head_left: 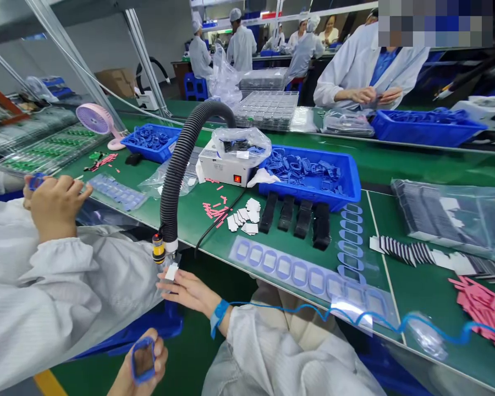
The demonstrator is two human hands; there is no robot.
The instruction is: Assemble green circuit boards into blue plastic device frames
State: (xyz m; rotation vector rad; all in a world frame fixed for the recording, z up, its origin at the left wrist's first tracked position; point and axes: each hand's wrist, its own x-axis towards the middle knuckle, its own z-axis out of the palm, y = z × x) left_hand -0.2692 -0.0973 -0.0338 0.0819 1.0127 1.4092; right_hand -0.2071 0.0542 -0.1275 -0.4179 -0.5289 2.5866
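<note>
Left hand (127, 382) clenched on blue rounded-rectangle frame (134, 360); right hand (190, 291) open, just beside small white paper tab (171, 271) under black corrugated hose (177, 165).

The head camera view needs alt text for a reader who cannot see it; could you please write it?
At a green workbench, a lower hand holds a blue rounded frame, while a hand wearing a blue wrist strap rests beside a white tab.

Right hand (188, 291) outstretched, fingers extended
</note>
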